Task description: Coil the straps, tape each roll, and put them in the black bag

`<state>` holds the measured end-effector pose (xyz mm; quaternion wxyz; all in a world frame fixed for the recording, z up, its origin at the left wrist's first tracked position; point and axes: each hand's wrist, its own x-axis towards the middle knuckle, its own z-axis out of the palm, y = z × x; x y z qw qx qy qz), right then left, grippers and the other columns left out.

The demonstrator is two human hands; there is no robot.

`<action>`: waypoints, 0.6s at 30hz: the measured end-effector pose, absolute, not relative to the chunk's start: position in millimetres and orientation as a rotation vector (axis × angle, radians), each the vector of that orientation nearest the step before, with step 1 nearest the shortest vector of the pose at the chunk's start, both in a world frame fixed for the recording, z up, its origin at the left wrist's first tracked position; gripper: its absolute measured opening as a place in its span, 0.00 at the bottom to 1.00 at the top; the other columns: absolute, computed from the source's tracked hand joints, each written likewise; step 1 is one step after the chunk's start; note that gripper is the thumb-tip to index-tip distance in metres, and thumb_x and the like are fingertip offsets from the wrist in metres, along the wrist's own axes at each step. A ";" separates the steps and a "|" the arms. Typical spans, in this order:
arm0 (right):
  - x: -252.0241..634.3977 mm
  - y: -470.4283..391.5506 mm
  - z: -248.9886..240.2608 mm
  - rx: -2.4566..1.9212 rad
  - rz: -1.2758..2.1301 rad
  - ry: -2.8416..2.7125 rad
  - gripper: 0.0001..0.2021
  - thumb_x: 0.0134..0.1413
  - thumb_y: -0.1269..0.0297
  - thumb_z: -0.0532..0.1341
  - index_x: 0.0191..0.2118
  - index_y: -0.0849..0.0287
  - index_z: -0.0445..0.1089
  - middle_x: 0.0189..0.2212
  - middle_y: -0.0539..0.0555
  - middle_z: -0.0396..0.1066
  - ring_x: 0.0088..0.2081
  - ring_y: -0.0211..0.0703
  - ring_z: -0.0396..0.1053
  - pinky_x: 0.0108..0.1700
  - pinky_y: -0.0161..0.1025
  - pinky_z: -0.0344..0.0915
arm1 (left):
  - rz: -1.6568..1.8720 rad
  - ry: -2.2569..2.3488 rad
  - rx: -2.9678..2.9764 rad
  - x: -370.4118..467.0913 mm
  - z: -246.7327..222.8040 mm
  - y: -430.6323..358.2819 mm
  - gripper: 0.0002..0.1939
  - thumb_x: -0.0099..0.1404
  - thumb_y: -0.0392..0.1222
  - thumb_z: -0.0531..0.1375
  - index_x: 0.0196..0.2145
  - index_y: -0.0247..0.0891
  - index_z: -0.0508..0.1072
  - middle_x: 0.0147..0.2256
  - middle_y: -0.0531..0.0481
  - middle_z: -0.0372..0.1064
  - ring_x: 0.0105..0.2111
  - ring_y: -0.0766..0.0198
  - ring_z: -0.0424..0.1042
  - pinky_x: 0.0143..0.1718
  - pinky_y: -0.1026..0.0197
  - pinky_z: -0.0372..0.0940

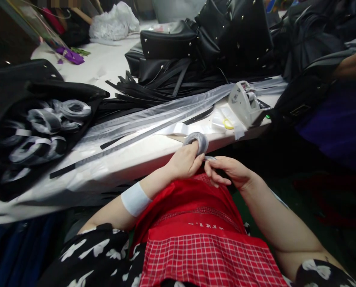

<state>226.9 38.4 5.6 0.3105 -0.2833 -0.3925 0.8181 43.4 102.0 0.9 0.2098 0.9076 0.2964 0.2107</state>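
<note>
One coiled strap [202,142] is by the near edge of the table [154,149]; the left hand [184,161], fingers curled, grips it, probably to keep it wound. The right hand [230,169], half open, pinches its apparent end. Right, a tape dispenser [240,103] stands handy.

A red apron [196,239] covers the torso, partly plain, partly white-checked, with small white printed characters [206,226]. The black short-sleeved top [97,255] bears white bow-like shapes. A wide pale-blue band [136,198] crosses the left forearm [160,177]; a pale sliver [278,198] edges the right forearm [267,207]. Left hand [185,161] and right hand [233,170] are bare.
</note>
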 end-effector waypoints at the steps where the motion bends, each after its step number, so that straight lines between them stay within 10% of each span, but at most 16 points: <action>1: 230.0 37.8 6.0 -0.776 2.146 -1.027 0.17 0.63 0.56 0.57 0.29 0.64 0.70 0.10 0.43 0.60 0.11 0.28 0.51 0.26 0.32 0.66 | 0.535 0.779 2.561 42.1 2.9 98.4 0.15 0.69 0.47 0.45 0.42 0.32 0.62 0.37 0.38 0.69 0.37 0.51 0.70 0.41 0.52 0.64; 8: 251.3 37.9 6.2 -1.267 1.872 -1.405 0.15 0.57 0.52 0.60 0.29 0.60 0.68 0.14 0.44 0.63 0.12 0.29 0.52 0.18 0.30 0.53 | 0.218 0.889 2.536 36.7 10.1 90.9 0.20 0.71 0.53 0.44 0.32 0.38 0.66 0.30 0.46 0.69 0.30 0.59 0.68 0.34 0.58 0.61; 13: 259.4 45.9 5.7 -1.530 1.018 -2.088 0.15 0.61 0.54 0.58 0.33 0.59 0.75 0.30 0.53 0.75 0.32 0.41 0.70 0.34 0.34 0.61 | 0.102 0.785 1.952 24.3 1.4 90.4 0.28 0.68 0.60 0.48 0.20 0.37 0.62 0.17 0.55 0.57 0.18 0.70 0.55 0.23 0.64 0.51; 18: 239.2 41.2 -8.4 -1.335 1.075 -2.038 0.22 0.67 0.51 0.47 0.36 0.59 0.73 0.32 0.53 0.75 0.34 0.42 0.71 0.38 0.36 0.64 | 0.203 0.555 1.075 18.5 -6.0 85.4 0.32 0.67 0.64 0.46 0.32 0.32 0.73 0.11 0.60 0.50 0.13 0.70 0.52 0.19 0.66 0.52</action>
